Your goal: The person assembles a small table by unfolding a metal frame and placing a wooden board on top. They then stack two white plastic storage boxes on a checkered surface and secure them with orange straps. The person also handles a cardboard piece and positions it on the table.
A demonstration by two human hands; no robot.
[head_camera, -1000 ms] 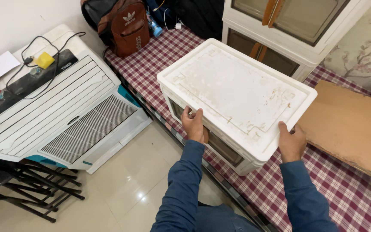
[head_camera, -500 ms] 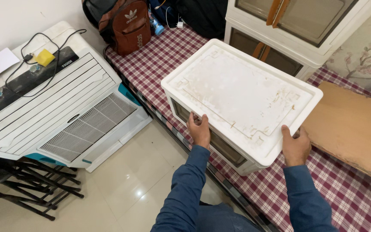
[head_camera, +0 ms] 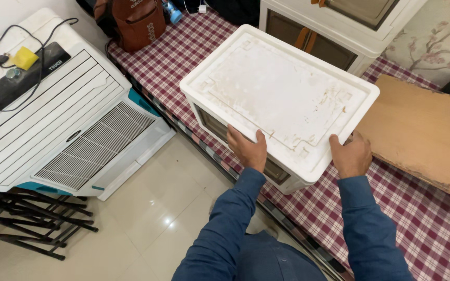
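Pale floor tiles run beside a low bed covered in a red-and-white checked cloth. On the bed's near edge sits a white plastic storage box, its flat lid stained and scuffed, with a dark window panel in its front wall. Both hands hold the box at its near lid rim: the left hand grips with the thumb on top of the lid and the fingers curled over the front, the right hand clasps the near right corner. Just beside the box on the right lies a sheet of brown cardboard. Behind it stands a white cabinet. A white air cooler lies on the floor at left, a brown backpack behind it
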